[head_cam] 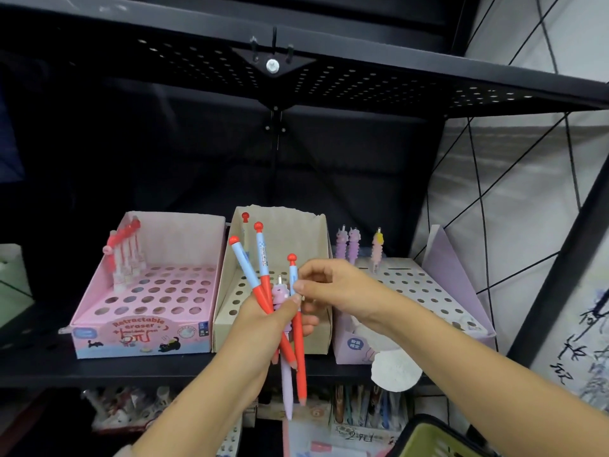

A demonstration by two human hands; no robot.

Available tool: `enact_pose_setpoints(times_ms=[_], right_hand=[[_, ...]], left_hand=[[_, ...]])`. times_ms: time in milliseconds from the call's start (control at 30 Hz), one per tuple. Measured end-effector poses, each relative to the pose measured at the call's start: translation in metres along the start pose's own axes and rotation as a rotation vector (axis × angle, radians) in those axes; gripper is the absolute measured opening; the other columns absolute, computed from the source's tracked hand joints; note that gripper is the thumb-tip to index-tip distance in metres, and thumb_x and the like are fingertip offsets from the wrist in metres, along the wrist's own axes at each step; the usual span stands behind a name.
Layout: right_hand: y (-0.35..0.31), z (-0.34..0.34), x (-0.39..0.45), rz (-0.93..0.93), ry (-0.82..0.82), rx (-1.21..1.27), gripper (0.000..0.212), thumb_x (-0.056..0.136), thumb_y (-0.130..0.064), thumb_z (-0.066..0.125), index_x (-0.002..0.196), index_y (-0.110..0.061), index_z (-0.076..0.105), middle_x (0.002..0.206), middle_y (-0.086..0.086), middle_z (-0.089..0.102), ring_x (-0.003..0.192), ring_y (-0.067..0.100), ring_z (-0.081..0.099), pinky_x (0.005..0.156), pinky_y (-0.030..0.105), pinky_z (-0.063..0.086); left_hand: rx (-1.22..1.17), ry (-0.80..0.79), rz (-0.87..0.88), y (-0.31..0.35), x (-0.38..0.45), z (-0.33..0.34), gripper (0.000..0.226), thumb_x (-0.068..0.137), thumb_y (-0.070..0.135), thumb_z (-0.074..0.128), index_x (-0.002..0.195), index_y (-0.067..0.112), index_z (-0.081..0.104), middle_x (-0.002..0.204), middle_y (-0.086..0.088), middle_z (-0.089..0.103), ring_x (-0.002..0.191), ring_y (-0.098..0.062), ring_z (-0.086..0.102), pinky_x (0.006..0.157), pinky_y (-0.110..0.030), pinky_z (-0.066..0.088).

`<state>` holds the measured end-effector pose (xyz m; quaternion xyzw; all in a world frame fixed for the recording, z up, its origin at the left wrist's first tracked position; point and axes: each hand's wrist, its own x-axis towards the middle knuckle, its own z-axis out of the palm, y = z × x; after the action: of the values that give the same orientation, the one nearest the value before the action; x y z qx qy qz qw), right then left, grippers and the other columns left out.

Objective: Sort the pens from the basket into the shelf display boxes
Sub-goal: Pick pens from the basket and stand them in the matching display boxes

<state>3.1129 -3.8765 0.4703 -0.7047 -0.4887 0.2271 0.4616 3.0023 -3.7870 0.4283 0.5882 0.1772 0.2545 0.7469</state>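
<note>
A bunch of pens (pixel 263 288) fans out of the left hand (pixel 263 328), in front of the middle box on the shelf: three with red ball caps, pale blue upper barrels and red lower barrels, plus a lilac pen (pixel 286 374) with a moulded figure top. The left fingers are curled round the bunch at mid-length, so the middle of each barrel is hidden. The right hand (pixel 333 288) pinches the rightmost red pen (pixel 298 341) between thumb and forefinger, just below its cap.

Behind stands the beige cardboard box (pixel 316 232), its insert punched with round holes; one more red-capped pen (pixel 245 219) stands at its far left corner, mostly covered by the held pens. To the left, a pink box (pixel 141 328) printed "Retractable eraser" holds a few red-topped sticks (pixel 127 252) at its far left. To the right, a lilac box (pixel 438 285) carries three ridged, soft-looking pens (pixel 352 245) at the far row; a white blurred patch covers part of its front.

The black perforated metal shelf (pixel 164 367) bears all three. A green basket (pixel 438 437) is cut off at the near right corner.
</note>
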Motion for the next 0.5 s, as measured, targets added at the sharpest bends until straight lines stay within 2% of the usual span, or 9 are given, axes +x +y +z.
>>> enact_pose_setpoints(times_ms=[67, 167, 267, 333, 400, 500], right_hand=[[-0.007, 0.006, 0.008, -0.005, 0.092, 0.012, 0.008, 0.094, -0.018, 0.053, 0.087, -0.018, 0.058, 0.072, -0.003, 0.063, 0.062, 0.003, 0.06, 0.061, 0.021, 0.05], [-0.023, 0.004, 0.03, -0.054, 0.421, 0.173, 0.009, 0.099, -0.018, 0.042, 0.094, -0.013, 0.048, 0.073, 0.005, 0.066, 0.058, 0.009, 0.065, 0.052, 0.019, 0.051], [-0.033, -0.007, 0.052, -0.154, 0.694, 0.035, 0.008, 0.099, -0.019, 0.041, 0.093, -0.017, 0.045, 0.077, 0.006, 0.065, 0.057, 0.005, 0.065, 0.055, 0.015, 0.052], [-0.031, -0.007, 0.065, -0.168, 0.747, -0.127, 0.006, 0.099, -0.02, 0.042, 0.098, -0.015, 0.044, 0.081, 0.008, 0.067, 0.065, 0.01, 0.067, 0.062, 0.022, 0.056], [-0.026, 0.0, 0.076, -0.149, 0.732, -0.322, 0.012, 0.099, -0.022, 0.041, 0.103, -0.01, 0.043, 0.083, 0.013, 0.067, 0.072, 0.023, 0.067, 0.069, 0.039, 0.056], [-0.016, 0.012, 0.088, -0.118, 0.688, -0.57, 0.022, 0.099, -0.023, 0.04, 0.114, -0.006, 0.042, 0.082, 0.013, 0.064, 0.077, 0.03, 0.064, 0.066, 0.043, 0.053]], left_hand=[[-0.074, 0.013, 0.009, 0.003, -0.001, -0.009, 0.007, 0.092, 0.011, 0.054, 0.097, 0.008, 0.058, 0.068, -0.009, 0.072, 0.063, -0.021, 0.071, 0.048, -0.027, 0.055], [-0.163, 0.05, -0.007, 0.009, -0.004, -0.029, 0.005, 0.092, 0.009, 0.053, 0.095, 0.004, 0.054, 0.068, -0.012, 0.071, 0.059, -0.023, 0.07, 0.047, -0.025, 0.054], [-0.14, 0.102, -0.007, 0.012, -0.007, -0.048, 0.003, 0.092, 0.011, 0.054, 0.094, 0.008, 0.053, 0.067, -0.008, 0.07, 0.048, -0.016, 0.063, 0.042, -0.023, 0.051], [-0.098, 0.114, 0.003, 0.014, -0.009, -0.058, 0.003, 0.092, 0.014, 0.054, 0.091, 0.012, 0.053, 0.063, -0.003, 0.069, 0.043, -0.012, 0.055, 0.038, -0.021, 0.047], [-0.076, 0.121, 0.01, 0.015, -0.009, -0.066, 0.004, 0.093, 0.014, 0.054, 0.09, 0.011, 0.053, 0.061, -0.001, 0.068, 0.039, -0.01, 0.05, 0.034, -0.02, 0.04], [-0.08, 0.132, 0.003, 0.014, -0.01, -0.075, 0.007, 0.092, 0.014, 0.055, 0.091, 0.008, 0.053, 0.066, -0.005, 0.067, 0.038, -0.01, 0.048, 0.032, -0.021, 0.038]])
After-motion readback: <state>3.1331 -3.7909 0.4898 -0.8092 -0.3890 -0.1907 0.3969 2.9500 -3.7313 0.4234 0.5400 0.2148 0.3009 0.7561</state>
